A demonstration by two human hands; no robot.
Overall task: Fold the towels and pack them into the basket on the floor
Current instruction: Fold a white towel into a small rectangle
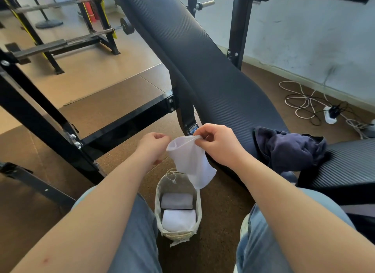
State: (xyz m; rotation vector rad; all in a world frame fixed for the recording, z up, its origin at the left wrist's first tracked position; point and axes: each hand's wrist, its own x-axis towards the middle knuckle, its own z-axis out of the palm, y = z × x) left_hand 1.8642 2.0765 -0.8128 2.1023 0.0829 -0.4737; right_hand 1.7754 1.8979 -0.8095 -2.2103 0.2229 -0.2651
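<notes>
A small white towel (191, 163) hangs in the air above the basket. My right hand (219, 143) pinches its top edge, and my left hand (153, 145) holds the towel's left side with curled fingers. Below, on the floor between my knees, stands the cloth-lined basket (197, 218). Inside it lie two folded towels, a greyish one (177, 200) and a white one (179, 220). A crumpled dark navy towel (290, 148) lies on the black bench pad at my right.
The long black bench pad (203, 69) runs from upper centre to lower right, on a black steel frame (121, 120). Barbell racks (60, 45) stand at upper left. Cables and a power strip (330, 114) lie on the floor by the wall at right.
</notes>
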